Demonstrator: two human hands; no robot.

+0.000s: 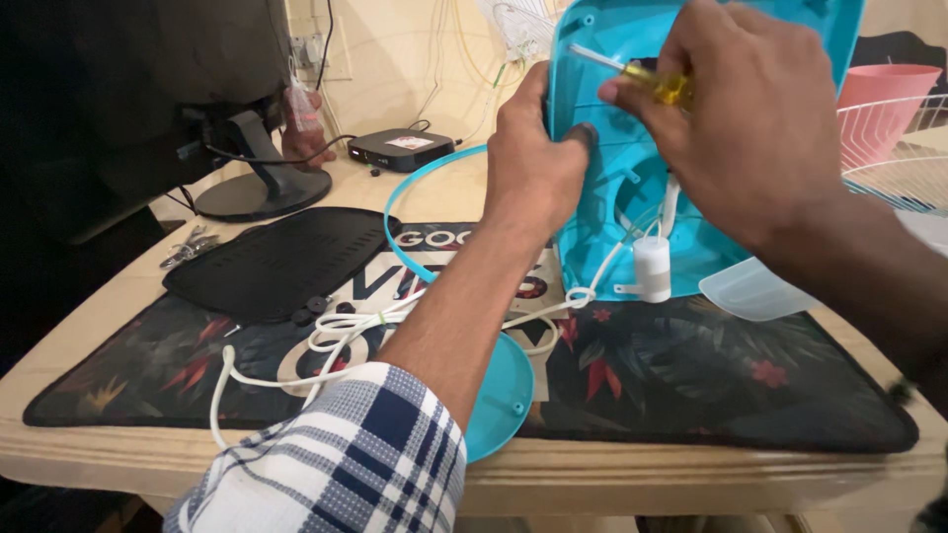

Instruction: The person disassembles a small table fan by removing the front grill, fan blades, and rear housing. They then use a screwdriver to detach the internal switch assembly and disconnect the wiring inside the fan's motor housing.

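The right hand has its grip clenched around a yellow-handled screwdriver, long axis slanting, shaft pointing toward ten o'clock into the turquoise fan housing. The left hand clasps the housing's left edge, standing upright on the worktop.

Left hand is gripping the edge of a turquoise plastic fan housing stood up on the desk mat; right hand is pinching a yellow-handled screwdriver with the shaft poking into the housing; a white cord trails out across the mat, with a small white cylinder hanging at the bottom; a turquoise ring and a round turquoise cover lie nearby; a black mesh panel sits to the left.
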